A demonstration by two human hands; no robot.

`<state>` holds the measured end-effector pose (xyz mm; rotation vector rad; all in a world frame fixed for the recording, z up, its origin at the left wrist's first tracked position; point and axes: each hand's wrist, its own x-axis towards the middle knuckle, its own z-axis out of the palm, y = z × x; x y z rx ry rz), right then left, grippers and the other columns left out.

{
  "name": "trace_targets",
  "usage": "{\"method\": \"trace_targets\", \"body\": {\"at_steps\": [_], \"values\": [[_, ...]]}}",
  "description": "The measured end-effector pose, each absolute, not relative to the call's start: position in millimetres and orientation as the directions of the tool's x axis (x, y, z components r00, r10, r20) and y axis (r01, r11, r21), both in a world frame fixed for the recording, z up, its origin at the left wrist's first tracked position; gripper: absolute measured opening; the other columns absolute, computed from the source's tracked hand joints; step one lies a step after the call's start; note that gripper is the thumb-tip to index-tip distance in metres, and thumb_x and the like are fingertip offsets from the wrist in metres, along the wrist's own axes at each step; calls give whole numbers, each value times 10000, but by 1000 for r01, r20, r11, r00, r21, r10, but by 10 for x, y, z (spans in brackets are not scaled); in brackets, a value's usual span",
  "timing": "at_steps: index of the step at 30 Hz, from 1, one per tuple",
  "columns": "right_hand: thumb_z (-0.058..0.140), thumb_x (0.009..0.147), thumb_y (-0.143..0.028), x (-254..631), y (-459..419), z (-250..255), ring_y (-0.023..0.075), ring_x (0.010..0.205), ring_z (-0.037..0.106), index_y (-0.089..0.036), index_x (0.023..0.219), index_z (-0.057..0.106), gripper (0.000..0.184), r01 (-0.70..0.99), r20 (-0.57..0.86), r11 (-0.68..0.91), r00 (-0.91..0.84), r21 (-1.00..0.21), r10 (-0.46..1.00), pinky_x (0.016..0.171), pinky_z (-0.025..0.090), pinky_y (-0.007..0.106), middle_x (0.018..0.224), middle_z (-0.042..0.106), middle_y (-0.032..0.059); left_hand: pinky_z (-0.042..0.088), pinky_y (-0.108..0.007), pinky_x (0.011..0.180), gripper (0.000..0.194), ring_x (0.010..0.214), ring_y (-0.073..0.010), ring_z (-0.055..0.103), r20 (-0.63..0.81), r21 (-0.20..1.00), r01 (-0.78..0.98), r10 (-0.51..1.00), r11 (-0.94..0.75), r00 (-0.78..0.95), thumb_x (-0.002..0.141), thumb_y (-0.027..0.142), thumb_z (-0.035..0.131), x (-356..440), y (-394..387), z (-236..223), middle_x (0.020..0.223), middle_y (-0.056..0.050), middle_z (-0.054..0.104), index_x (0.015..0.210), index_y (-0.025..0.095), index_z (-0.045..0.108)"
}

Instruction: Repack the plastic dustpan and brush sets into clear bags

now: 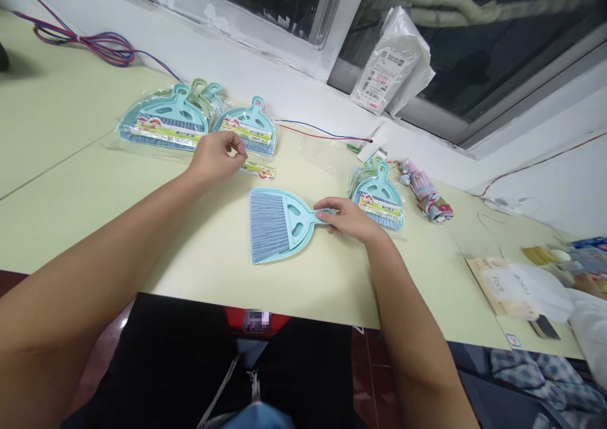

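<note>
My right hand [348,219] is closed round the handle end of a light blue dustpan [307,231] with a small hand brush [269,226] nested in it. The grey-blue bristles point left, and the set is out of any wrapping. My left hand [218,154] is raised further left, its fingers curled in a pinch; what they hold, if anything, I cannot make out. Just right of its fingertips is a printed label card [258,170]. Behind that hand are bagged dustpan sets, a larger one [164,122] and a smaller one [249,128], with green ones partly hidden behind.
More bagged sets [379,198] stand right of my right hand, beside a folded umbrella-like patterned bundle [424,192]. Clear plastic film [325,154] lies near the wall. Coiled cable [102,46] is at back left. A tissue pack [502,286] and another person's sleeve [588,328] are at far right.
</note>
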<state>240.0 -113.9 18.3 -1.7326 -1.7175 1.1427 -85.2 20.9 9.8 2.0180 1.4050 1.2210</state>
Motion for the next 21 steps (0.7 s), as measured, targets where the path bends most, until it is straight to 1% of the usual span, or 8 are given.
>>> {"method": "trace_targets", "body": {"at_steps": [4, 7, 9, 11, 13, 16, 18, 21], "values": [[722, 867, -386, 2374, -1094, 78, 117, 650, 630, -219, 1151, 675, 333, 551, -136, -125, 21, -825, 990, 524, 505, 242, 1030, 693, 49, 478, -330, 749, 125, 785, -199, 599, 433, 717, 570, 897, -401, 86, 665, 148, 696, -851, 212, 82, 802, -15, 689, 741, 214, 620], [701, 874, -413, 2349, -1072, 17, 131, 701, 654, -211, 1185, 638, 376, 489, -113, -148, 99, -860, 989, 543, 546, 262, 1139, 667, 81, 470, -335, 721, 162, 741, -195, 596, 412, 718, 583, 907, -380, 83, 653, 156, 705, -846, 227, 50, 770, -8, 660, 731, 219, 578], [697, 874, -448, 2339, -1066, -13, 130, 711, 665, -219, 1234, 616, 434, 501, -86, -138, 126, -854, 988, 595, 583, 292, 1241, 637, 100, 465, -336, 720, 158, 759, -200, 613, 419, 719, 568, 902, -400, 105, 660, 152, 687, -841, 242, 19, 779, -5, 656, 739, 223, 571], [693, 872, -463, 2332, -1064, -41, 148, 768, 683, -235, 1287, 589, 485, 537, -28, -97, 136, -838, 990, 671, 608, 331, 1303, 611, 109, 463, -340, 735, 156, 803, -210, 628, 438, 714, 546, 888, -438, 140, 662, 135, 664, -836, 257, -10, 805, -7, 661, 753, 228, 578], [684, 873, -457, 2314, -1066, -66, 196, 911, 697, -238, 1307, 576, 498, 585, 36, -52, 137, -809, 990, 785, 613, 385, 1309, 612, 114, 459, -343, 739, 158, 814, -213, 626, 447, 704, 536, 877, -466, 176, 654, 122, 645, -833, 265, -27, 809, -10, 659, 755, 229, 585], [660, 883, -440, 2258, -1079, -94, 251, 1083, 666, -223, 1323, 571, 498, 668, 114, -7, 137, -744, 984, 947, 566, 465, 1308, 621, 130, 439, -334, 701, 141, 743, -194, 584, 438, 700, 534, 876, -473, 202, 642, 127, 621, -839, 265, -26, 757, -6, 630, 735, 221, 574], [643, 890, -430, 2206, -1097, -109, 274, 1161, 638, -211, 1340, 562, 507, 702, 152, 18, 129, -712, 980, 977, 549, 477, 1334, 608, 147, 416, -321, 664, 125, 688, -174, 540, 433, 708, 528, 879, -470, 201, 638, 138, 609, -847, 259, -13, 718, 2, 598, 720, 215, 555], [622, 903, -431, 2136, -1135, -123, 296, 1257, 588, -200, 1352, 555, 510, 728, 186, 37, 124, -684, 975, 940, 565, 456, 1380, 574, 172, 377, -305, 612, 120, 631, -153, 486, 412, 720, 520, 886, -460, 213, 629, 146, 601, -856, 251, 7, 667, 12, 552, 704, 212, 536]]}}
